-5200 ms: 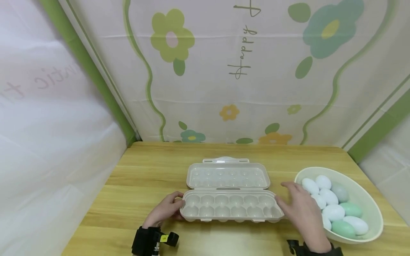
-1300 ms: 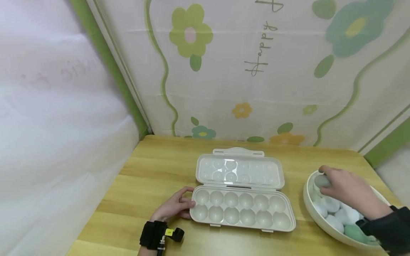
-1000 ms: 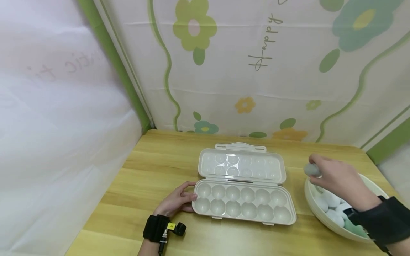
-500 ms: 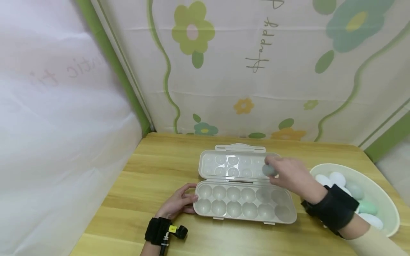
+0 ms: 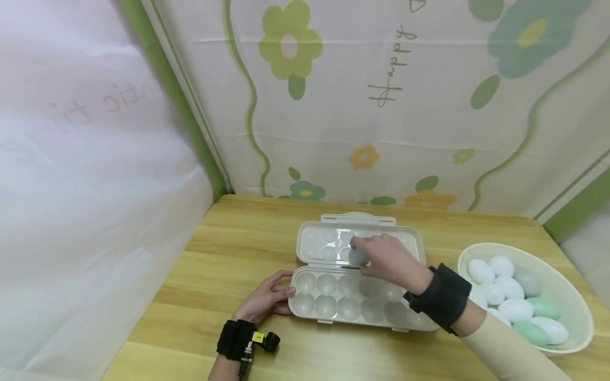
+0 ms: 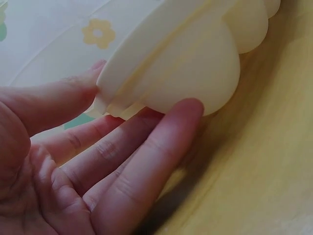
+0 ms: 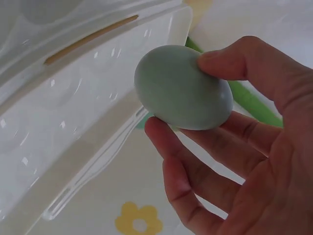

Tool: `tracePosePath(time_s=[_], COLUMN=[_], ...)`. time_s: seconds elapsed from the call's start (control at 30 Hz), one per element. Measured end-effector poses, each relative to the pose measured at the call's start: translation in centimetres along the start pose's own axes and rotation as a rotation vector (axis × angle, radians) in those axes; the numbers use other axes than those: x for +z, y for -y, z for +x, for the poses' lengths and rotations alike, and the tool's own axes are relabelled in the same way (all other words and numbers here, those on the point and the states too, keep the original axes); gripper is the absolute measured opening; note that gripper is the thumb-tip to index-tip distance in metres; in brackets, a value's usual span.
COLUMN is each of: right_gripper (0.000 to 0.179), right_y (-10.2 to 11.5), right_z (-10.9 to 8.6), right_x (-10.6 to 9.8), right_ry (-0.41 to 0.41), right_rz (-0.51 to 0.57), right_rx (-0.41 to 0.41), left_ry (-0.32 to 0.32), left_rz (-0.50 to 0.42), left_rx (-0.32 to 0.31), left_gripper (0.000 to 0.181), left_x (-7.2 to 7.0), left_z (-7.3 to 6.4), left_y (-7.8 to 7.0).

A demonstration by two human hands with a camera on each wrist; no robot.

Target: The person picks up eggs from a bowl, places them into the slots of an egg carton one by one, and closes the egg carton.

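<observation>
1. Egg (image 5: 358,257), pale grey-green, is out of the bowl (image 5: 569,301) by the desk's (image 5: 229,254) right edge and has swept leftward to hang above the hinge of the open tray (image 5: 303,305), mid-desk!
2. Right hand (image 5: 387,258) pinches it, thumb on one side, fingertips on the other; the transfer looks well underway, though no cup has received it yet.
3. Left hand (image 5: 262,300) stays on the tray's left end, thumb at the rim, fingers beneath, probably steadying it.
4. Writing now: "Happy" runs sideways on the back cloth (image 5: 324,127), beyond the desk's far edge; the left cloth (image 5: 95,185) shows mirrored "ntic"; the yellow wrist label (image 5: 258,337) is too small to read.
</observation>
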State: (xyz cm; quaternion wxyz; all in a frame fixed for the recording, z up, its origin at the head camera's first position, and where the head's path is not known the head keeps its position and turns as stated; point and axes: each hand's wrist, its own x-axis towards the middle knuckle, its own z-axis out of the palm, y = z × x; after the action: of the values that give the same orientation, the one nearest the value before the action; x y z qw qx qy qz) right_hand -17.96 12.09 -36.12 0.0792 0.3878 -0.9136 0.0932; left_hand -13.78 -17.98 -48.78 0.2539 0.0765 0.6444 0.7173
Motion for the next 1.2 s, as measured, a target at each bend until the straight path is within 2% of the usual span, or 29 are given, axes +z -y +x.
tracePosePath(time_s=[0.17,0.27,0.63,0.8,1.0,1.2], right_gripper=[0.028,0.026,0.026,0.03,0.031,0.028], right_y=[1.1,1.8,3.6,4.6,5.3,5.4], right_z=[1.6,2.4,4.4,5.3,5.8,6.2], right_x=[1.2,1.8,4.0,4.9,6.3,7.1], right_ry=[0.032,0.064,0.12,0.175,0.142,0.164], right_rz=[-0.002,0.003,0.018,0.033,0.012,0.012], right_rx=[-0.111,-0.148,-0.225,-0.237,-0.299,-0.274], left_ry=[-0.014,-0.027,-0.037,-0.033,-0.031,-0.028], left_rz=[0.003,0.002,0.0,-0.004,-0.001,0.004], left_rx=[0.003,-0.006,-0.026,-0.023,-0.023,-0.017], left_gripper=[0.049,0.049,0.048,0.049,0.049,0.046], left_x=[0.0,0.1,0.1,0.0,0.0,-0.1], left_z=[0.0,0.1,0.0,-0.2,-0.2,-0.1], left_y=[0.1,-0.1,-0.2,0.0,0.1,0.1])
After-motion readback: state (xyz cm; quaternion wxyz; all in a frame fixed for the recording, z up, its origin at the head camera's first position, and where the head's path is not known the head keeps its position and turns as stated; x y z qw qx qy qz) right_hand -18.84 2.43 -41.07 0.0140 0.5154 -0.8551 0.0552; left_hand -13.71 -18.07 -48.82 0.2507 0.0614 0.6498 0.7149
